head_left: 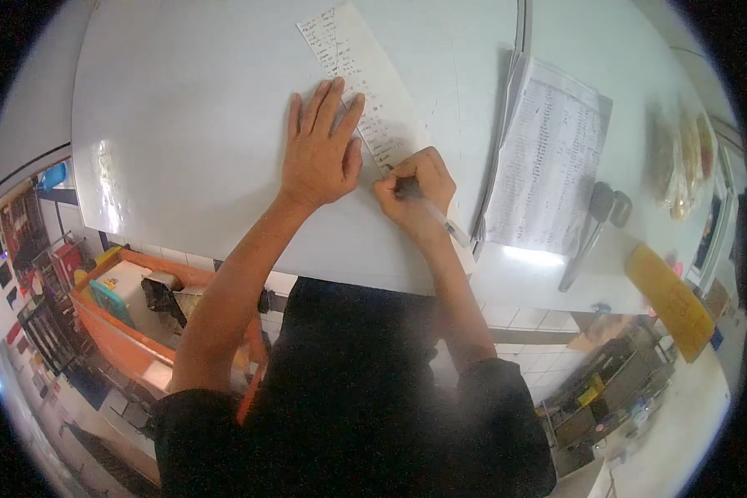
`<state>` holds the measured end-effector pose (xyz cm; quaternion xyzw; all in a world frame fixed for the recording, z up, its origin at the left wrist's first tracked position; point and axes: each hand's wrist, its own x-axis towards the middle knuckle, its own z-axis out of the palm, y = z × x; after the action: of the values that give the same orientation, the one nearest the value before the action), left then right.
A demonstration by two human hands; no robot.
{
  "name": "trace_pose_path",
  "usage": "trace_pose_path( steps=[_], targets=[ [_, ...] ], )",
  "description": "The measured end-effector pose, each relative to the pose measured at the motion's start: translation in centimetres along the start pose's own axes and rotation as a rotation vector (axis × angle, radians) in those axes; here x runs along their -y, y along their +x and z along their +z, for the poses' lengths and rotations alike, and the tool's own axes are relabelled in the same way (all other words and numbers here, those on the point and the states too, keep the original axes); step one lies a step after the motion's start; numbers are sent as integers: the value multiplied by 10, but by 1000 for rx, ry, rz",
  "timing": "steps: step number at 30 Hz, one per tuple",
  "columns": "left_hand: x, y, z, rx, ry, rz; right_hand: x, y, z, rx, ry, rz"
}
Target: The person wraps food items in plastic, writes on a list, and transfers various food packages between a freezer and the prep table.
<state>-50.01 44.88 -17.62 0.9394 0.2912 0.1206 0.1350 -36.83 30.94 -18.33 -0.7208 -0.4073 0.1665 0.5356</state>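
Note:
A long white strip of paper [386,75] with handwritten lines down its left side lies slanted on the pale, glossy table [183,124]. My left hand [317,158] rests flat with fingers stretched out, its fingertips on the paper's left edge. My right hand [423,187] is closed around a pen [454,230], its clear barrel slanting back over the wrist. The pen's tip is low on the strip, by the last written lines, and is mostly hidden by my fingers.
To the right lies a stack of printed sheets [548,158]. Beside it are tongs [589,236] with dark heads, clear plastic bags [687,162] with something pale inside, and a yellow sheet [671,300]. An orange bin [112,319] holding assorted things stands below the table's left front edge.

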Motion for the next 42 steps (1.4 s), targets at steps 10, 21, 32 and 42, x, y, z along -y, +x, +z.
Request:
trace_pose_path(
  steps=[10, 21, 32, 42],
  targets=[
    [1, -2, 0, 9, 22, 4, 0, 0, 1, -12, 1, -33],
    [1, -1, -2, 10, 13, 1, -1, 1, -1, -87, 1, -42],
    [0, -1, 0, 7, 19, 0, -2, 1, -1, -111, -41, -14],
    [2, -3, -1, 1, 4, -5, 3, 1, 0, -125, -13, -4]
  ],
)
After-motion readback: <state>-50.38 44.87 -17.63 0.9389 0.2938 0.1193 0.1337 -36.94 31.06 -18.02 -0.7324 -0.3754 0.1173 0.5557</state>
